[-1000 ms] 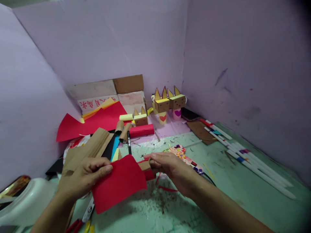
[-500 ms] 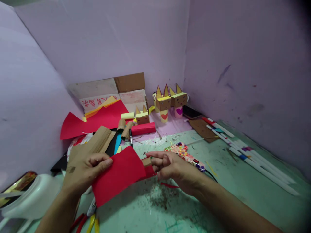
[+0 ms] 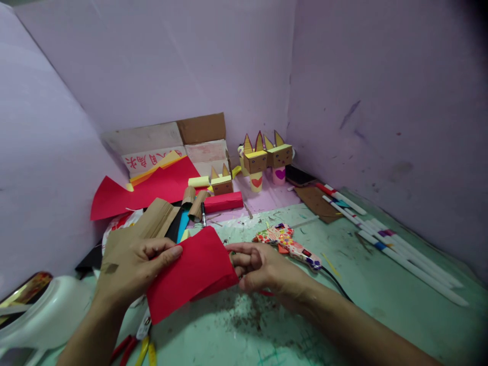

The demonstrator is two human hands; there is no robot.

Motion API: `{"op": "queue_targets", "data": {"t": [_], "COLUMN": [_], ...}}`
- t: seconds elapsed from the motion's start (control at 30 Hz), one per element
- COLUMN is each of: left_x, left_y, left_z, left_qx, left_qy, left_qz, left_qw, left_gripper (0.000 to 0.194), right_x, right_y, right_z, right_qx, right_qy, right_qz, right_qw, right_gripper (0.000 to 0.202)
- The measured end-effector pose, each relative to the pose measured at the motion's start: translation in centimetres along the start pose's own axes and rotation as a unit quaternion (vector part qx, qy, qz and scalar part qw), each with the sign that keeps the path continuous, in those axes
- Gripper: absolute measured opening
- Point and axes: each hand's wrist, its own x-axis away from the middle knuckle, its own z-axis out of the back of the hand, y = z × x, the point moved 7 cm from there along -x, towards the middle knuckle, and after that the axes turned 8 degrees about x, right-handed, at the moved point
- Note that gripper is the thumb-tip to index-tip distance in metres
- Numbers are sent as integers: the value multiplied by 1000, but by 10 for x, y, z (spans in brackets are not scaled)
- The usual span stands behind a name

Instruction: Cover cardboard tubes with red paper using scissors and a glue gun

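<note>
My left hand (image 3: 148,264) pinches a sheet of red paper (image 3: 190,269) by its upper left edge, thumb on the front. Behind the sheet a second red piece (image 3: 217,288) shows along the lower right; most of it is hidden. My right hand (image 3: 263,267) is at the right end, its fingers curled around that red piece, thumb near the corner. Both hands hold the paper above the green tabletop (image 3: 213,335). A flower-patterned glue gun (image 3: 284,239) lies just beyond my right hand. Brown cardboard (image 3: 141,229) lies behind my left hand.
Scissors with red and yellow handles (image 3: 143,333) lie at the front left, near a white plastic object (image 3: 53,310). Cardboard animal figures (image 3: 255,162) stand at the back beside a red roll (image 3: 223,202). White paper sticks (image 3: 404,264) lie on the right, near a phone (image 3: 301,175).
My right hand has moved slightly left, pushing the red piece further behind the sheet. Its brown cardboard part, visible before, is now covered. The sheet has shifted slightly.
</note>
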Motion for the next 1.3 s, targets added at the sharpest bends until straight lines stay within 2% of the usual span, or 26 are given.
{"op": "queue_targets", "data": {"t": [0.1,0.2,0.47,0.73,0.93,1.03,1.3], "left_x": [2,2,2,3,-1,-2,-5], "left_y": [4,7,8,12,5,3,0], "left_z": [2,1,3,1,2,3,-5], "left_qx": [-15,-27,-6,5,2,11,7], "left_qy": [14,12,30,38,-10,-9,-48], "left_qz": [-11,-19,-18,-24,-5,-4,-6], "left_qw": [1000,999,999,999,1000,1000,999], "left_gripper": [41,40,35,30,25,23,40], "right_x": [-1,-1,-10,-12,-11,-11,-6], "right_y": [7,10,25,31,30,30,22], "right_z": [-3,-4,6,7,6,4,2], "right_qx": [-64,-102,-55,-73,-89,-103,-95], "right_qy": [-21,-22,30,44,39,27,22], "right_qz": [-45,-60,-23,-49,-47,-40,-60], "right_qw": [997,993,998,995,994,994,993], "right_gripper": [47,50,56,52,47,44,38]}}
